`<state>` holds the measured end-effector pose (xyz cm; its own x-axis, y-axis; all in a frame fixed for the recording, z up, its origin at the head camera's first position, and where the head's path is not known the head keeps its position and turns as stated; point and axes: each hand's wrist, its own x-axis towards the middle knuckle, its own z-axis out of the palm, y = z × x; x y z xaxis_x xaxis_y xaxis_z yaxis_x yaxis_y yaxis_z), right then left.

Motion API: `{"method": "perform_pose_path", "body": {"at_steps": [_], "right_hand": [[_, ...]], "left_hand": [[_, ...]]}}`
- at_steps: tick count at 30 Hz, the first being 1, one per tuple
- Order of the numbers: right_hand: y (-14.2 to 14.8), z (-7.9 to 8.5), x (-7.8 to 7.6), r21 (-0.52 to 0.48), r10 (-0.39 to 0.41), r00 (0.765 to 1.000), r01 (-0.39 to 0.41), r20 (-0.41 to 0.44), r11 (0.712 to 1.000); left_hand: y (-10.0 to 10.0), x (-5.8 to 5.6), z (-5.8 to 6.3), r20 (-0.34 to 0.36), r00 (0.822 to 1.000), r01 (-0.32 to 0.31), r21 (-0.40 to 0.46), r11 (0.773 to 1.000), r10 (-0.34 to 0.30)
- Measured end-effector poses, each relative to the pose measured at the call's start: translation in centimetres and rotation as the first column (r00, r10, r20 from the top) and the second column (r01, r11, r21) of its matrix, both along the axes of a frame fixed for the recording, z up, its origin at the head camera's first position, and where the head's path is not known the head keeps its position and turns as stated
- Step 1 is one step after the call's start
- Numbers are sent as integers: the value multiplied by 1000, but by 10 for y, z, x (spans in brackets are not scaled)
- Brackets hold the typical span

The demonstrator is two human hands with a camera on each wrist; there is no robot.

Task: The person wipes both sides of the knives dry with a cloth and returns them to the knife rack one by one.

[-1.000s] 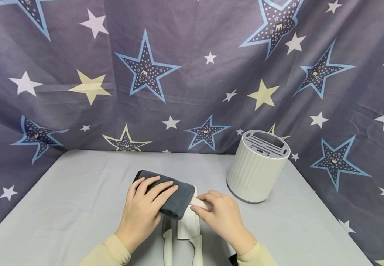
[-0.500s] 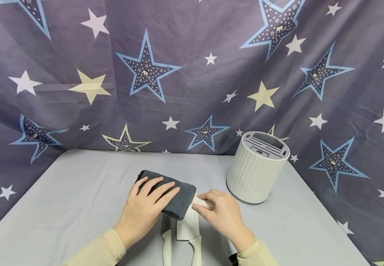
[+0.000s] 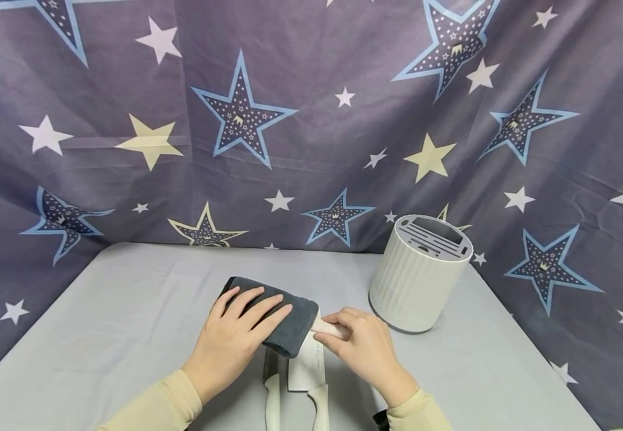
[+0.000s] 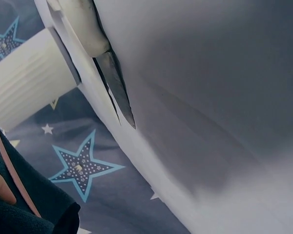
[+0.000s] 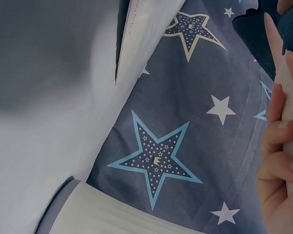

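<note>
My right hand (image 3: 362, 344) grips the white handle (image 3: 326, 328) of a knife, held above the table. A dark grey cloth (image 3: 296, 320) is folded over its blade. My left hand (image 3: 230, 341) holds the cloth from above, fingers spread across it, the thumb hidden in the head view. Between the cloth's folds, the blade edge (image 4: 14, 170) shows as a thin pinkish strip in the left wrist view. Below both hands lie a cleaver (image 3: 307, 366) with a broad pale blade and, to its left, a narrower knife (image 3: 272, 395), their white handles pointing toward me.
A white ribbed knife block (image 3: 416, 287) with a grey slotted top stands at the back right of the table. Light grey cloth covers the table (image 3: 128, 311). Behind it hangs a dark curtain (image 3: 311, 131) printed with stars.
The cloth and left hand have shifted slightly right toward the handle, and the left sleeve has dropped a little to the left. Both hands keep their hold; the right has barely moved.
</note>
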<state>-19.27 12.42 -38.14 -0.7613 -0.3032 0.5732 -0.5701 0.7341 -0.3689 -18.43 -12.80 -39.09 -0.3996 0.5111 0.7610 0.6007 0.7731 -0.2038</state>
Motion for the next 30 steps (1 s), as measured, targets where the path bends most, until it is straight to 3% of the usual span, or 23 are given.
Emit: {"method": "perform_pose_path", "body": {"at_steps": [30], "right_hand": [[7,-2,2,4,-38,999,38,10,999]], "left_hand": [[-5,0,-9,-7,999,-33,34,999,33]]}}
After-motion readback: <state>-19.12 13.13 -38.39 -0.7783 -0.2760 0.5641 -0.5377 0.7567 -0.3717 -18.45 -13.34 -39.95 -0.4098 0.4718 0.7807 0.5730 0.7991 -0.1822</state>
